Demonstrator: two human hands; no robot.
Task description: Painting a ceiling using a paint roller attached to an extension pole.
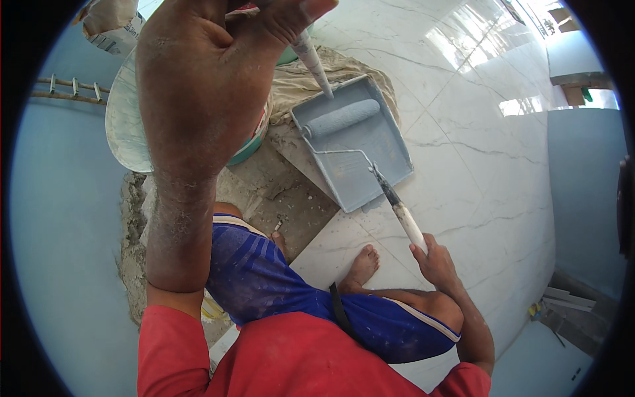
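Note:
My right hand (pixel 438 264) grips the pale handle of a paint roller (pixel 340 119). The roller's grey-blue sleeve rests at the far end of a paint tray (pixel 367 162), and its bent wire frame crosses the tray's slope. Thin blue-grey paint coats the inside of the tray. Close to the camera, my left hand (pixel 211 86) is raised and closed around a pale, paint-spattered stick (pixel 312 63). The stick slants down toward the tray's far left corner; its upper part is hidden by the hand.
Behind my left forearm stand a green-and-white bucket (pixel 250 149) and a large whitish round thing (pixel 122 126). A crumpled beige cloth (pixel 291 86) lies beyond the tray. Broken grey ground (pixel 284 192) borders glossy marbled tiles (pixel 463 139). A ladder (pixel 69 87) is by the left blue wall.

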